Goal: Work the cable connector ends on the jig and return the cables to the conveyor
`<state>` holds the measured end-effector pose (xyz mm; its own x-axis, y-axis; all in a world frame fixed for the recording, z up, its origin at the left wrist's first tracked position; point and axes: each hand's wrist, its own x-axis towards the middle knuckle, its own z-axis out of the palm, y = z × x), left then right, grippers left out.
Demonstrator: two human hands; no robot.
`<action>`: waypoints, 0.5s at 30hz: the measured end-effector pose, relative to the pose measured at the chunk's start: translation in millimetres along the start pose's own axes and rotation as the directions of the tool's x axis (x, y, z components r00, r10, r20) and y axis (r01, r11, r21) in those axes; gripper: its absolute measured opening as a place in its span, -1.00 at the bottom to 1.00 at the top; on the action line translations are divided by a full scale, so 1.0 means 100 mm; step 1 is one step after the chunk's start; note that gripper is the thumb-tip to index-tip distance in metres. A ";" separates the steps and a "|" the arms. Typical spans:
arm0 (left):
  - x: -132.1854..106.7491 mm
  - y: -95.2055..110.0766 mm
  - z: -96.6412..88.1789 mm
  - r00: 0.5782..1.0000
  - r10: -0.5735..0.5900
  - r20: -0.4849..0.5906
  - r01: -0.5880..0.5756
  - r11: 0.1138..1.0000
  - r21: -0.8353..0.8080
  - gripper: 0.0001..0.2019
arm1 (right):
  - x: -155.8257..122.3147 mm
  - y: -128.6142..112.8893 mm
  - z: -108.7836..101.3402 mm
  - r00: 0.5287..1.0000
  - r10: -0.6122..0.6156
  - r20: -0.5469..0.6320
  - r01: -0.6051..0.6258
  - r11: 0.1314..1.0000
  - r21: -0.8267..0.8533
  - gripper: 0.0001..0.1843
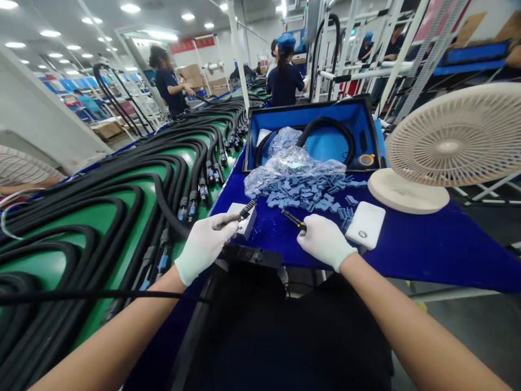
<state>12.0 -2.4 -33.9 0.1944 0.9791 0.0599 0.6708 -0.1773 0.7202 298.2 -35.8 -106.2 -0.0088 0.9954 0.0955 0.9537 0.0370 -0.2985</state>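
Observation:
My left hand (205,241), in a white glove, is closed around a thin black cable end (247,209) that pokes out over a small white block (243,219) on the blue table (427,244). My right hand (324,239), also gloved, is closed on a slim black tool with a yellow band (293,219), its tip pointing up and left toward the cable end. Just beyond both hands lies a heap of small blue plastic parts (309,193) spilling from a clear plastic bag (291,163).
A white flat box (366,224) lies right of my right hand. A white fan (448,144) stands at the right. An open blue case (313,136) holds a coiled black hose. Black cables (122,217) lie on the green belt at left. Other workers stand behind.

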 end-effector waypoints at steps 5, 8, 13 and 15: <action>0.11 0.10 -0.03 1.000 0.004 -0.013 -0.006 0.997 -0.083 -0.54 | -0.04 -0.32 -0.11 0.946 -0.316 -0.076 0.313 0.822 0.475 -0.75; 0.10 0.18 -0.07 1.000 0.030 0.002 -0.030 0.996 -0.088 -0.57 | -0.03 -0.53 -0.20 0.840 -0.519 -0.159 0.505 0.638 0.582 -0.65; 0.07 0.24 -0.07 1.000 0.011 0.028 -0.006 0.986 -0.167 -0.59 | 0.01 -0.67 -0.26 0.773 -0.591 -0.229 0.582 0.519 0.625 -0.62; 0.07 0.23 -0.05 1.000 0.012 0.011 -0.010 0.987 -0.160 -0.58 | 0.01 -0.67 -0.26 0.769 -0.595 -0.233 0.592 0.526 0.611 -0.60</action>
<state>24.7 0.6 -13.7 0.2106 0.9757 0.0609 0.5453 -0.1690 0.8210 241.9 -39.3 -61.5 -0.5038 0.7233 0.4723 0.3132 0.6625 -0.6805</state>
